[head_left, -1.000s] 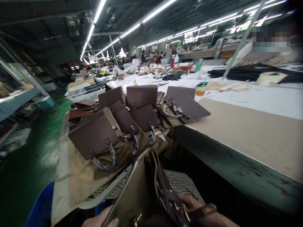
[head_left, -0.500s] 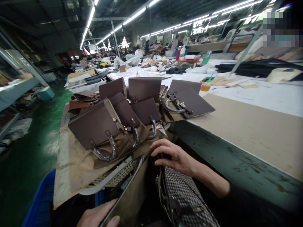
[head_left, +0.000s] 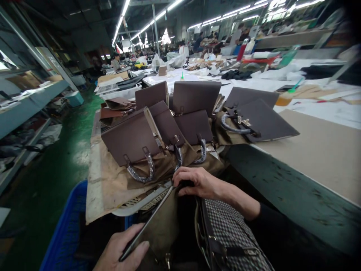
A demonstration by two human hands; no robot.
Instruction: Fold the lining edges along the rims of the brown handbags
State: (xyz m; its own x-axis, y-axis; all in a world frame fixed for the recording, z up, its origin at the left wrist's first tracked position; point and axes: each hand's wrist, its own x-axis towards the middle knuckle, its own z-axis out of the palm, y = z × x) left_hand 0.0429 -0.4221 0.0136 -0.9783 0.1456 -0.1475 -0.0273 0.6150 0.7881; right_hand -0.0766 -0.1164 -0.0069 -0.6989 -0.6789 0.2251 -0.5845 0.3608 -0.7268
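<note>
A bag lies open at the bottom centre, with a houndstooth panel [head_left: 234, 226] on its right and an olive lining [head_left: 162, 222] on its left. My left hand [head_left: 124, 246] pinches the dark edge of the lining side between thumb and fingers. At the far end of that same edge, my right hand [head_left: 196, 182] is closed with bent fingers on the bag's rim. Dark straps with metal fittings lie on the houndstooth side. Beyond my hands, several brown bags [head_left: 131, 141] with plastic-wrapped handles [head_left: 143, 175] rest on brown material.
A blue crate [head_left: 63, 226] stands at lower left beside a cream plastic basket [head_left: 156, 199]. The beige board [head_left: 318, 150] covers the right table. White sheets, scraps and bottles lie farther back. Shelves line the left aisle; people sit in the distance.
The view has turned left, so the brown bags appear farther right. My right hand has moved onto the far end of the lining's edge, and my left hand shows more fully.
</note>
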